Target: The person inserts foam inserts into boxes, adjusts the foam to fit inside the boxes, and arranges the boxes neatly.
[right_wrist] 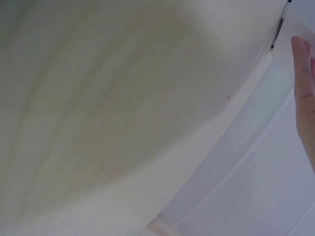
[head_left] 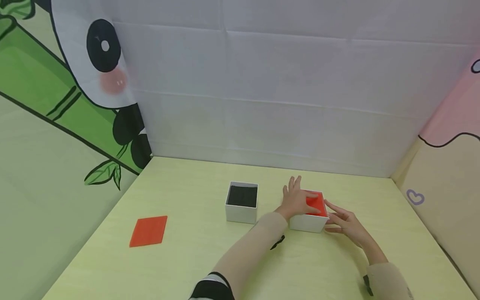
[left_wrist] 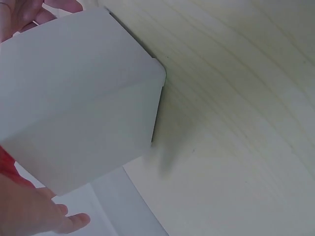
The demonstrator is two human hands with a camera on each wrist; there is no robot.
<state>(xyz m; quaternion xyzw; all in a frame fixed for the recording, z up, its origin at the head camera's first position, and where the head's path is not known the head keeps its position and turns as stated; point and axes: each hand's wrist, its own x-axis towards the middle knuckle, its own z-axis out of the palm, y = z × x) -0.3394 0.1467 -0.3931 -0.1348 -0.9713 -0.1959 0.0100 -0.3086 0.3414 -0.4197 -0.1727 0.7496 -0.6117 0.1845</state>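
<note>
A white box [head_left: 308,224] with a red sheet [head_left: 317,203] in its top stands on the right part of the table. My left hand [head_left: 294,203] reaches over its left side. Its thumb and index finger stretch across the red sheet, while the other fingers spread upward beyond the rim. From the right, my right hand [head_left: 346,225] holds straight fingers against the box's side. In the left wrist view the box [left_wrist: 78,103] fills much of the left, and my left hand [left_wrist: 29,206] shows at the lower corner. The right wrist view catches fingers [right_wrist: 303,83] beside the box.
Left of my hands, a second white box [head_left: 241,214] contains a black sheet [head_left: 243,196]. A flat red square [head_left: 148,231] lies on the pale wood-grain table [head_left: 195,258] at the left. A white cloth wall [head_left: 262,100] rises behind the table.
</note>
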